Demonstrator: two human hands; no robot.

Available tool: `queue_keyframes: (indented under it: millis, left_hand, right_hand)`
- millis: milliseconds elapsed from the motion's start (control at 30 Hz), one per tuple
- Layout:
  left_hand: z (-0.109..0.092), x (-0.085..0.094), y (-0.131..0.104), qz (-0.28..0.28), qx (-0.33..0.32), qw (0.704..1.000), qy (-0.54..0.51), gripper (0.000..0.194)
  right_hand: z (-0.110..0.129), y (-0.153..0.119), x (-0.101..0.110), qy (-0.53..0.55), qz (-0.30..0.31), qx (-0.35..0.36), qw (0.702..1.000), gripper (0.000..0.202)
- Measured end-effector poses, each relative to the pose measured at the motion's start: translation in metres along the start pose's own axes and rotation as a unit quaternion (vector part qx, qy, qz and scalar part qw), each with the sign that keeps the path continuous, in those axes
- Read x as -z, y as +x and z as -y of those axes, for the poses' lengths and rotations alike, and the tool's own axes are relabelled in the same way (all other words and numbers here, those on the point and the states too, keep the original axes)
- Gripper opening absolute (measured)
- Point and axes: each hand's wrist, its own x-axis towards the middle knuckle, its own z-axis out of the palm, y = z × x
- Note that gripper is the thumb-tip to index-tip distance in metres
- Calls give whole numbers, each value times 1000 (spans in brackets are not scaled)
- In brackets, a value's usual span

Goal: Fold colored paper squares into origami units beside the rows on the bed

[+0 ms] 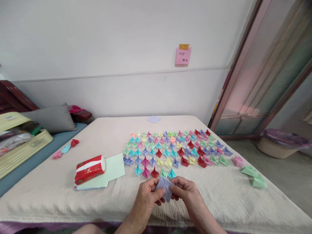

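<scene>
A lavender piece of folded paper (166,188), shaped like a diamond with a crease down its middle, is held up over the table's near side. My left hand (148,195) pinches its left edge, thumb on the front face. On the opposite side my right hand (185,191) grips the right edge between thumb and fingers. Just beyond the hands stand rows of small folded paper boats (159,152) in many colours. The closest row includes a red paper boat (154,172) and a cyan paper boat (172,173).
A red tissue pack (90,169) lies on pale green paper sheets (114,167) at left. Several larger folded papers (258,182) sit near the right edge, three small ones (65,149) at far left. A lavender sheet (153,119) rests by the wall on the cream tablecloth (109,133).
</scene>
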Motion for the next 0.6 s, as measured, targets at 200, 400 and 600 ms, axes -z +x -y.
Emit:
queue_keyframes:
  millis: [200, 400, 600]
  left_hand:
    - [7, -1, 3, -26, -14, 999, 20, 25]
    - [11, -1, -2, -42, -105, 991, 71, 29]
    - [10, 0, -3, -22, -127, 986, 108, 14]
  right_hand:
    - [2, -1, -2, 5, 4, 28, 1000, 14]
    - [5, -4, -5, -6, 3, 77, 997, 14]
    - [7, -5, -4, 20, 22, 59, 998, 16]
